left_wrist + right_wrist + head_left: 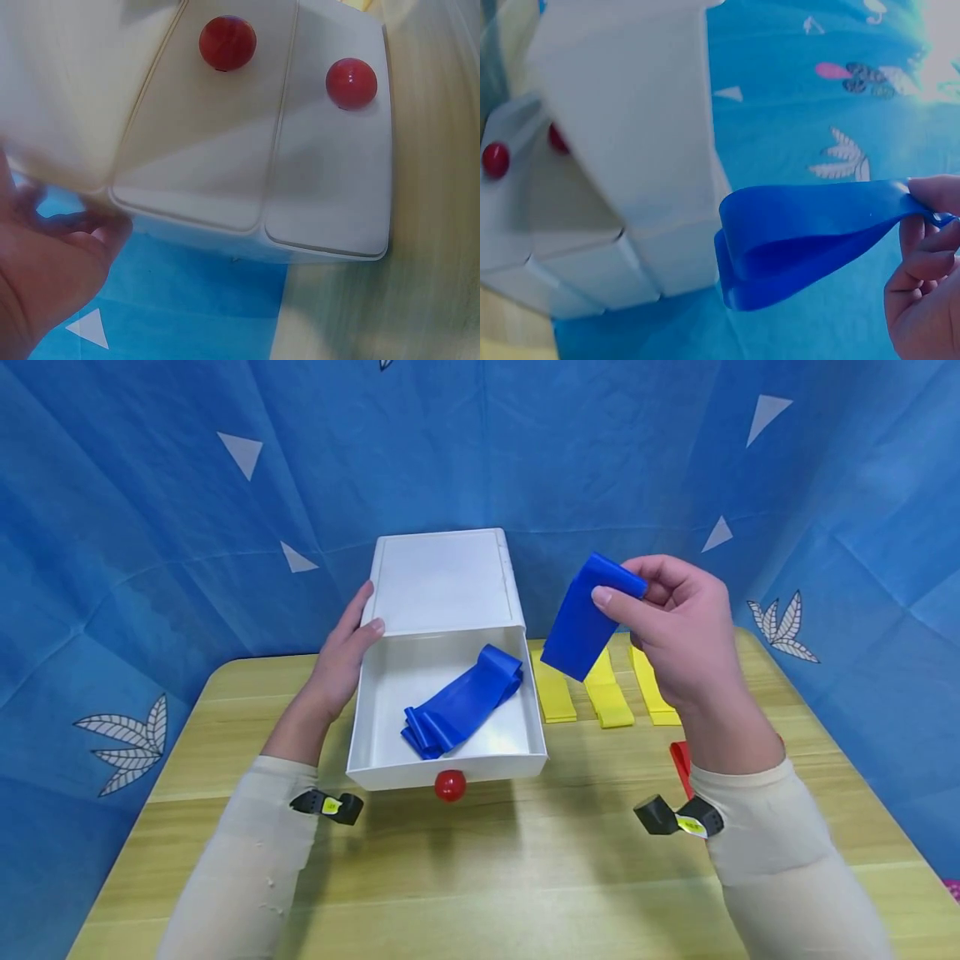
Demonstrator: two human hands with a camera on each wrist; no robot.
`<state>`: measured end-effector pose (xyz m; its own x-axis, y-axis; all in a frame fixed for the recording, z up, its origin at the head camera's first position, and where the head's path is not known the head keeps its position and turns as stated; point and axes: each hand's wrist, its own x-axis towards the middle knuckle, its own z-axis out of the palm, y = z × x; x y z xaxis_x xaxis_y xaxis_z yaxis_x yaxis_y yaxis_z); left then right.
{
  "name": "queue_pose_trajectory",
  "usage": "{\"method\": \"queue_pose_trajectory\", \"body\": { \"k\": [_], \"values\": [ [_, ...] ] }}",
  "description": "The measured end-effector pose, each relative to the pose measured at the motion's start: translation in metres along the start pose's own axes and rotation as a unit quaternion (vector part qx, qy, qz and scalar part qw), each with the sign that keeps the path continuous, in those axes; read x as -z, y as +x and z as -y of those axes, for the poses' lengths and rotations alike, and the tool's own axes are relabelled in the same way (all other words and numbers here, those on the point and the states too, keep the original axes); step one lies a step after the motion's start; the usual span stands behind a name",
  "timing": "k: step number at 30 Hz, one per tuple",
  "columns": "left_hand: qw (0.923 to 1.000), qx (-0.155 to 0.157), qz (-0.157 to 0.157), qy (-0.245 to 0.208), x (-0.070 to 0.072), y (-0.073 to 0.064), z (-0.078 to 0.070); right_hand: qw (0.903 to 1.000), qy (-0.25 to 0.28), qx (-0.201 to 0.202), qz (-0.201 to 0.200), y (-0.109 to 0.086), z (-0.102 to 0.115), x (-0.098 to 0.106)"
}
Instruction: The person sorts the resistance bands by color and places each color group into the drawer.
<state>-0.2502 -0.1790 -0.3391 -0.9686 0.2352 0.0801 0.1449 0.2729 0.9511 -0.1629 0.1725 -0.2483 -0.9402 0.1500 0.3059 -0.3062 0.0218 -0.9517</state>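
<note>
My right hand [686,627] pinches a folded blue elastic band [592,618] between thumb and fingers, raised to the right of a white drawer cabinet [446,581]. In the right wrist view the blue band's layers hang in a loop. The cabinet's top drawer [382,693] is pulled out, with a red knob [450,786] on its front. More folded blue band [468,702] lies slantwise inside it; how many pieces cannot be told. My left hand [345,656] rests against the cabinet's left side, its thumb on the top's front corner.
Yellow folded bands [609,693] lie in a row on the wooden table [465,877], right of the cabinet. A red band [681,764] is partly hidden by the right forearm. Two lower drawers with red knobs [351,83] are closed. A blue curtain [450,452] hangs behind.
</note>
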Motion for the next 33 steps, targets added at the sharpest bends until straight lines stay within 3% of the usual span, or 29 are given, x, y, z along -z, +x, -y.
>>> {"method": "queue_pose_trajectory", "body": {
  "k": [10, 21, 27, 33],
  "values": [
    [1.0, -0.002, 0.001, 0.002, -0.002, 0.003, -0.001, 0.9969, 0.052, 0.034, 0.048, 0.002, 0.015, -0.036],
    [0.9998, 0.013, -0.001, 0.012, -0.005, 0.004, -0.001, 0.9967, -0.014, -0.007, 0.079, -0.007, 0.0, -0.09],
    [0.9999, 0.011, 0.001, 0.005, -0.004, 0.002, -0.001, 0.9923, 0.033, 0.008, 0.119, -0.015, -0.004, -0.115],
    [0.9992, 0.015, -0.008, 0.036, -0.005, 0.002, -0.003, 0.9824, 0.086, -0.018, 0.165, -0.023, -0.003, -0.136]
  ]
}}
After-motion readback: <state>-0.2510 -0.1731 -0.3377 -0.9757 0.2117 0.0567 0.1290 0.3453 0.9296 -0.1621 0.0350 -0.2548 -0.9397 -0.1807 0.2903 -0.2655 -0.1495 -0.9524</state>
